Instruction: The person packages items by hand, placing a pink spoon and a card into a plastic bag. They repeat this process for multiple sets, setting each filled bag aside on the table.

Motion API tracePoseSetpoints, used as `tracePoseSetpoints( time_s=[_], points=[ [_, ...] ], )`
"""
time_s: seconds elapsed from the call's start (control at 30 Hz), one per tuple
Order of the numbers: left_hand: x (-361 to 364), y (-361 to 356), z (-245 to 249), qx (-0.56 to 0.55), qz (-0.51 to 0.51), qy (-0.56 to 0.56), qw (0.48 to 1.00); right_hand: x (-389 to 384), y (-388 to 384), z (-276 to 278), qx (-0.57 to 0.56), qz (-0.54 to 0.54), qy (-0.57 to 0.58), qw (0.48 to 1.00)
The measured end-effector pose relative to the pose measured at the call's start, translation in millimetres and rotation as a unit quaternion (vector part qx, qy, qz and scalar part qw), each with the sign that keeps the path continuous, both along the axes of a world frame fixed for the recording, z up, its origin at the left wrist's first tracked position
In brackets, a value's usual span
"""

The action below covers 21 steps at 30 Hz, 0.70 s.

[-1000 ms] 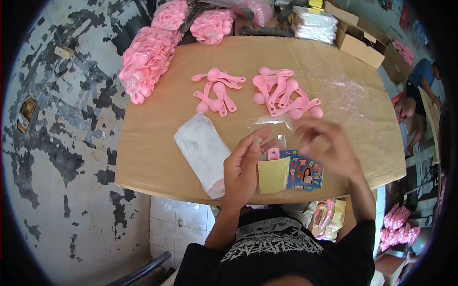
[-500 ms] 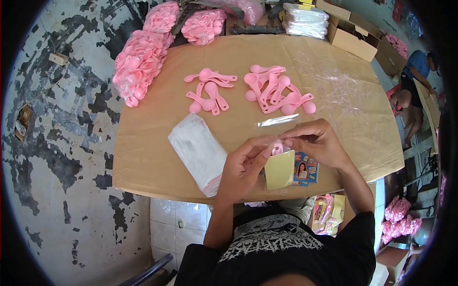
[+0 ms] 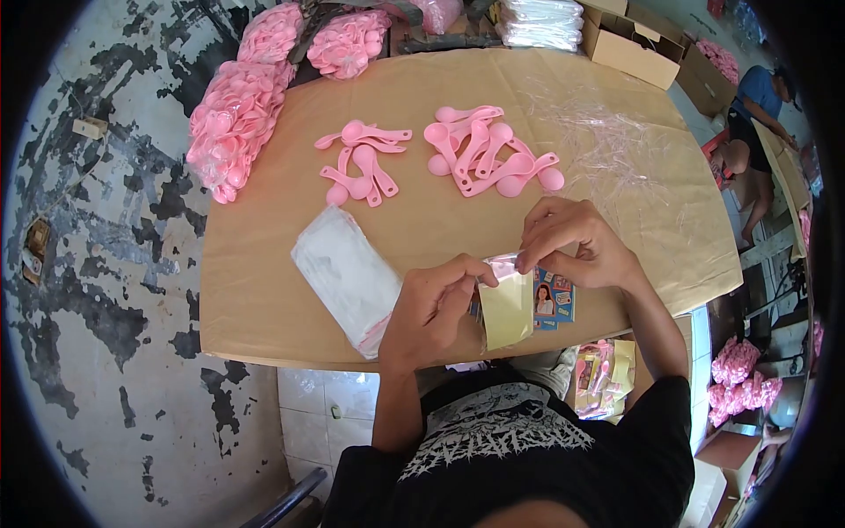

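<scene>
Well, the left hand and the right hand were close together. Each pinched a top corner of a small clear packet with a yellow card inside. They held it just over the near edge of the brown table. Picture cards lay under it. Pink spoons lay farther back. A stack of white bags sat beside the left hand.

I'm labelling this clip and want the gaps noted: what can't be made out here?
Head view:
- Contents of the yellow-backed packet: hidden by its backing, the left hand and the right hand.
- Printed cards: text too small, partly under the packet.
- Pink bag: cut by the top edge.
</scene>
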State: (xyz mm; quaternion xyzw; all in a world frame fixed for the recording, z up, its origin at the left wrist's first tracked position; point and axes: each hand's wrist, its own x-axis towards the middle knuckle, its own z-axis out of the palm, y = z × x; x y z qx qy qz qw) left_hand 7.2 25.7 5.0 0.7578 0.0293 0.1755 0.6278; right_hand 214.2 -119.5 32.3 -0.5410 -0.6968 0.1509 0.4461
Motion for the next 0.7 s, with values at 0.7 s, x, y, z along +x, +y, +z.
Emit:
tracePoseSetpoints(
  time_s=[0.7],
  points=[
    [-96,25,-9,0.276,0.309,-0.065,0.908,-6,-25,65,-0.235,-0.034,-0.193,0.952]
  ],
)
